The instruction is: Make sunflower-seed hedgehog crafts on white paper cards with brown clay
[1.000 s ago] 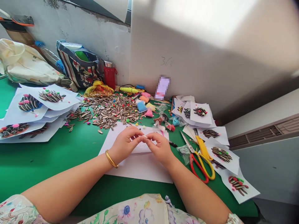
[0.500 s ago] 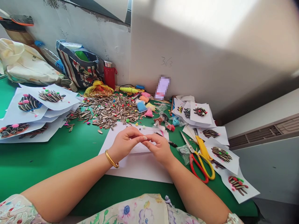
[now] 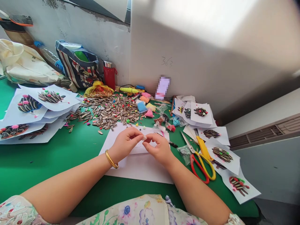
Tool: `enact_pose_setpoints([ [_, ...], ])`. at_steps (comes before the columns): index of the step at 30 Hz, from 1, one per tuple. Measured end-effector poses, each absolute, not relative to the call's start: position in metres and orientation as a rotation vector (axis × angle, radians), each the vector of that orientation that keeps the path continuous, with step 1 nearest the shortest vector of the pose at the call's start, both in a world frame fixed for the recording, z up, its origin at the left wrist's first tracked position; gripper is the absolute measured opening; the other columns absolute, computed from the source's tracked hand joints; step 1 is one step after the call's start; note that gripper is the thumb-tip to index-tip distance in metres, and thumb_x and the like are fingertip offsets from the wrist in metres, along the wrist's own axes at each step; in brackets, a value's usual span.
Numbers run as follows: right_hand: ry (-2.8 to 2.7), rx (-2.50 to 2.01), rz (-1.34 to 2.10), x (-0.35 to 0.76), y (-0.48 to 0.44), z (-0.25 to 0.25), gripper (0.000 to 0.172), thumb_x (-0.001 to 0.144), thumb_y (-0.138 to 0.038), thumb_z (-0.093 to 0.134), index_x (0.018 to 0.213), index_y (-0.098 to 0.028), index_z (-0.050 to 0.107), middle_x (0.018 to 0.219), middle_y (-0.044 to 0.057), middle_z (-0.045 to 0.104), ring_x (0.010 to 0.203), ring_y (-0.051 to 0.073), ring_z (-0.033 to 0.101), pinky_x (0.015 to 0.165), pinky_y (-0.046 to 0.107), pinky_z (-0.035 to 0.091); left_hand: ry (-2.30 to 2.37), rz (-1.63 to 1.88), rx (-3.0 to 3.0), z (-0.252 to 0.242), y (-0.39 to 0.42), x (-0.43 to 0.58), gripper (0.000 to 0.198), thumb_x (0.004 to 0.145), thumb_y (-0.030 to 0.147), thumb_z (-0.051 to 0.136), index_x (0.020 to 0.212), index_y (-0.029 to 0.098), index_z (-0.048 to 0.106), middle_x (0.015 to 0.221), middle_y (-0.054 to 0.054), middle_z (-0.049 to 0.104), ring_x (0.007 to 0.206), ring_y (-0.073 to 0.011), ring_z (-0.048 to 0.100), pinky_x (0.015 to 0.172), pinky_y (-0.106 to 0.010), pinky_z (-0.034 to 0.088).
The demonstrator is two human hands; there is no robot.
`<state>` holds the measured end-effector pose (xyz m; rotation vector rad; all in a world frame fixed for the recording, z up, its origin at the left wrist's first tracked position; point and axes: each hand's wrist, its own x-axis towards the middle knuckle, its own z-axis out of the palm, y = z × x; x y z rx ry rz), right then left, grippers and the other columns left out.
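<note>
Above a white sheet of paper [image 3: 140, 170], my left hand [image 3: 127, 140] is closed in a pinch, thumb against fingers. My right hand [image 3: 160, 148] meets it fingertip to fingertip, its thumb and forefinger curled towards each other. A tiny whitish spot shows where the fingertips meet; whether it is a nail or a small piece I cannot tell. Faint drawn lines on the paper are partly hidden by my hands. Several small coloured balls [image 3: 143, 127] lie at the sheet's far edge, beside a dark-tipped pen or brush [image 3: 173, 144].
Striped sunflower seeds [image 3: 114, 112] are heaped behind the paper, near coloured clay packets [image 3: 142, 107]. Scissors [image 3: 203, 170] and a yellow-handled tool [image 3: 203, 148] lie right. Seed pictures on paper are stacked left [image 3: 63, 104] and right [image 3: 222, 140]. A red flask [image 3: 109, 76] stands behind.
My fingertips have parted slightly, the right thumb dropping away from the left one, and a tiny whitish spot shows between them. Both arms stay nearly in place.
</note>
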<state>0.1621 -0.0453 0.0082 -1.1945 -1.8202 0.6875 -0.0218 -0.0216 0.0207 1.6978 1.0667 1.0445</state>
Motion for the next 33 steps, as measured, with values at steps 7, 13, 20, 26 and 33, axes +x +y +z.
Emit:
enact_pose_setpoints([
  [7, -1.740, -1.187, 0.814, 0.162, -0.045, 0.010, 0.015, 0.090, -0.032, 0.062, 0.083, -0.023, 0.072, 0.080, 0.001, 0.073, 0.079, 0.018, 0.066, 0.074, 0.032, 0.050, 1.026, 1.000, 1.577, 0.017, -0.023, -0.021, 0.026, 0.081, 0.044, 0.069, 0.089, 0.020, 0.075, 0.093, -0.007, 0.069, 0.088, -0.0212, 0.062, 0.080, -0.033, 0.049],
  [13, -1.811, -1.176, 0.671, 0.166, -0.045, 0.010, 0.015, 0.086, -0.028, 0.066, 0.100, -0.025, 0.070, 0.088, 0.002, 0.071, 0.084, 0.019, 0.064, 0.081, 0.035, 0.050, 1.032, 0.941, 1.446, 0.018, -0.020, -0.023, 0.030, 0.080, 0.047, 0.069, 0.084, 0.018, 0.070, 0.086, -0.005, 0.068, 0.084, -0.0197, 0.060, 0.078, -0.032, 0.047],
  [20, -1.931, -0.993, 0.621, 0.171, -0.043, 0.017, 0.027, 0.084, -0.033, 0.074, 0.111, -0.032, 0.070, 0.105, 0.005, 0.060, 0.104, 0.021, 0.058, 0.096, 0.040, 0.048, 0.843, 0.674, 1.267, 0.023, -0.021, -0.026, 0.026, 0.079, 0.044, 0.071, 0.080, 0.018, 0.067, 0.076, 0.000, 0.061, 0.070, -0.0130, 0.054, 0.068, -0.026, 0.043],
  [26, -1.878, -0.984, 0.527, 0.166, -0.046, 0.015, 0.017, 0.084, -0.027, 0.073, 0.100, -0.029, 0.072, 0.100, 0.004, 0.061, 0.099, 0.021, 0.058, 0.091, 0.039, 0.048, 0.861, 0.615, 1.216, 0.024, -0.022, -0.024, 0.033, 0.081, 0.050, 0.068, 0.081, 0.017, 0.070, 0.078, -0.002, 0.064, 0.071, -0.0130, 0.053, 0.064, -0.025, 0.038],
  [33, -1.918, -0.979, 0.454, 0.164, -0.047, 0.012, 0.020, 0.085, -0.026, 0.072, 0.105, -0.030, 0.071, 0.100, 0.003, 0.063, 0.099, 0.021, 0.059, 0.091, 0.039, 0.049, 0.920, 0.654, 1.205, 0.026, -0.024, -0.023, 0.031, 0.073, 0.046, 0.075, 0.070, 0.015, 0.070, 0.068, -0.001, 0.062, 0.067, -0.0132, 0.049, 0.064, -0.026, 0.036],
])
